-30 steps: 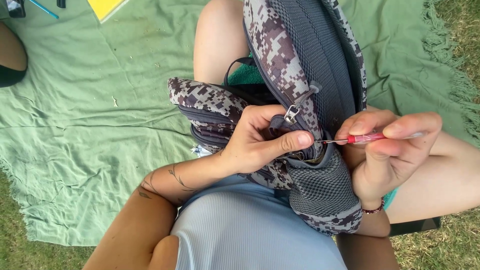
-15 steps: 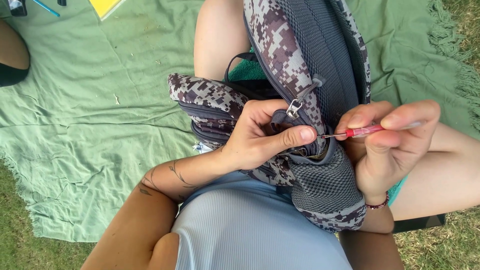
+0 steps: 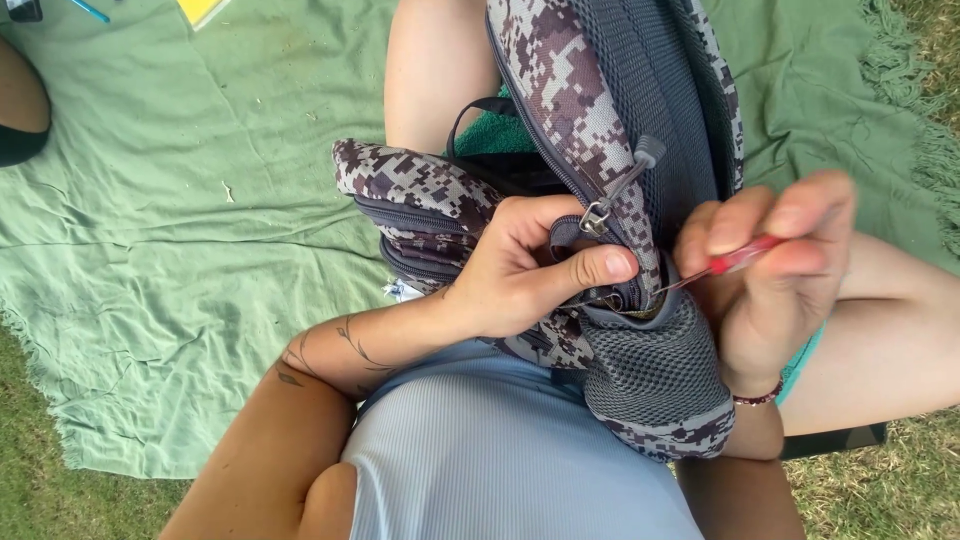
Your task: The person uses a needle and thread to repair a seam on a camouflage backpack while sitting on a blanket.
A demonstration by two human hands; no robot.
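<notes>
Still both hands clenched: left hand [image 3: 525, 265] on camouflage backpack [image 3: 600, 120], right hand [image 3: 775, 270] around red-handled tool [image 3: 735, 258].

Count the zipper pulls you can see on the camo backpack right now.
1: a metal zipper pull with a grey cord tab, just above the left hand gripping the backpack. Others may be hidden under the hands or folds.
</notes>
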